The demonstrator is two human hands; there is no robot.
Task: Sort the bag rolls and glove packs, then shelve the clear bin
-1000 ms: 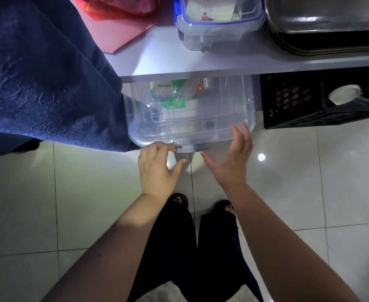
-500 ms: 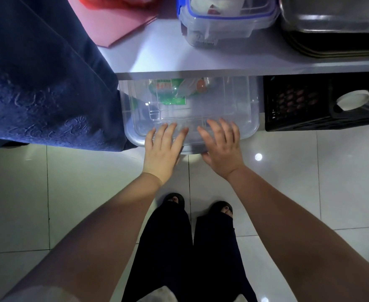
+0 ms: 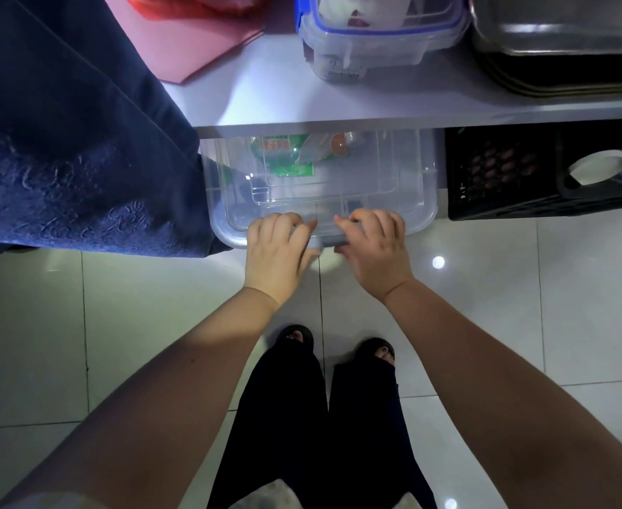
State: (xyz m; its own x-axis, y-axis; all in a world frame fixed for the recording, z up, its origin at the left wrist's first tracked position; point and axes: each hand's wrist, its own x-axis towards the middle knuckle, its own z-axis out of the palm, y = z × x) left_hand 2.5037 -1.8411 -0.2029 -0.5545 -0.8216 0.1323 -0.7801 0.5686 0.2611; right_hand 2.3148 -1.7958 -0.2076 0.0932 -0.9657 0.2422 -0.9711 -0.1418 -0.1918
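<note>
From my remote seat, nearest the camera I count two bare forearms and two legs in dark trousers (image 3: 320,416), ending in two feet in open dark sandals, the left foot (image 3: 296,336) and the right foot (image 3: 377,352), standing on a glossy white tiled floor (image 3: 522,306) that mirrors a few lamp spots.

Past the feet are two hands, side by side but apart. The left hand (image 3: 278,251) and the right hand (image 3: 377,251) each have fingers curled over the near rim of the one clear bin (image 3: 393,185), thumbs below the lip, so both grip it. The bin sits on the floor, its far half tucked under a white shelf (image 3: 265,97). Through its clear top I make out one green packet (image 3: 287,159) and, beside it, one pale pack with an orange mark (image 3: 338,145); I cannot tell what else lies inside.

A dark blue cloth (image 3: 63,141) hangs left of the bin, touching its corner. To the right stands one black crate (image 3: 504,178) holding a white round object (image 3: 599,167).

On the shelf above are one pink sheet (image 3: 192,42), one red bag (image 3: 192,5), one clear box with a blue-clipped lid (image 3: 368,49) and one metal tray (image 3: 559,23).
</note>
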